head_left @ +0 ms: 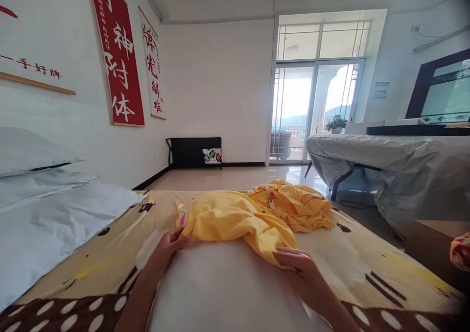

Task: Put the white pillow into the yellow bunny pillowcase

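Crumpled yellow cotton garment (235, 219) on patterned bed (367, 268).
Pinched at near edge by left hand (172, 241) and right hand (293, 263); not yet flat.

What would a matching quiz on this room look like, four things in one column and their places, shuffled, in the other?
Things:
1. cloth
2. pillows
3. red scroll
4. plant

Places:
A. hung on the wall
B. beside the glass door
C. on the bed, held between left hand and right hand
D. stacked at the far left

Pairs: 1-C, 2-D, 3-A, 4-B
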The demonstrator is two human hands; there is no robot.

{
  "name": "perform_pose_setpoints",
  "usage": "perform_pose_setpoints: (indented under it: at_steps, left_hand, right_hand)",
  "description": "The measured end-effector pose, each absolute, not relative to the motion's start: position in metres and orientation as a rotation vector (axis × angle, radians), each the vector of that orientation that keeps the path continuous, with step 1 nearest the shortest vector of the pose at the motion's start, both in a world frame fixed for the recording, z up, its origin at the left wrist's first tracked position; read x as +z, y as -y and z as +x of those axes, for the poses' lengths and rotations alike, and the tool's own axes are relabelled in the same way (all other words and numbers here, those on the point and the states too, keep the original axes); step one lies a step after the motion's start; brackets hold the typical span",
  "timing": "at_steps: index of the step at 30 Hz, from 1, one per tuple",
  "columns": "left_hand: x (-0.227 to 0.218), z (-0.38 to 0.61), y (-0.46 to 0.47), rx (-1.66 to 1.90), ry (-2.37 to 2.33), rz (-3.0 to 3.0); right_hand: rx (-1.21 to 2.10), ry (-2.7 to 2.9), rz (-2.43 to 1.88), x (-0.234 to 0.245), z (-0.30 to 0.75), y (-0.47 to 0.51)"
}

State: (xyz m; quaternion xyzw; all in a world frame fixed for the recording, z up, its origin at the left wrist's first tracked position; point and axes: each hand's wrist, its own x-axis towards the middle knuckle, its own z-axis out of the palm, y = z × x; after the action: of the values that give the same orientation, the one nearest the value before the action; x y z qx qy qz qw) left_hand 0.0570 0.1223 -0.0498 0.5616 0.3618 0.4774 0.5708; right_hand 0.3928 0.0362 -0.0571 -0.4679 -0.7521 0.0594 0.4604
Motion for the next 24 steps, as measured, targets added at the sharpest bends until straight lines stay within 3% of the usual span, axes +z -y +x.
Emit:
perform_pose_setpoints:
  at_steps: [7, 11, 15, 17, 20, 24]
  left_hand:
    - [-0.046, 0.009, -0.106, 1.327, -0.627, 1.694]
    - [-0.048, -0.028, -0.097, 0.948, -0.540, 1.919]
    - [-0.037, -0.012, -0.092, 0.587, -1.078, 2.024]
    - [-0.031, 0.020, -0.087, 0.761, -1.355, 2.112]
    - [-0.031, 0.078, -0.078, 1.401, -1.449, 2.156]
    - [-0.045, 0.117, -0.073, 1.111, -1.359, 2.163]
  right_hand:
    - [0.458, 2.310, -1.049, -0.023, 0.387, -0.006]
    - [0.547, 2.351, -1.055, -0.021, 0.397, -0.003]
    - [0.581, 2.370, -1.133, -0.021, 0.390, -0.002]
    - [0.587, 2.351, -1.123, -0.022, 0.379, -0.002]
    - [0.551, 2.362, -1.091, -0.026, 0.362, 0.000]
    - [0.408, 2.437, -1.107, -0.033, 0.355, 0.003]
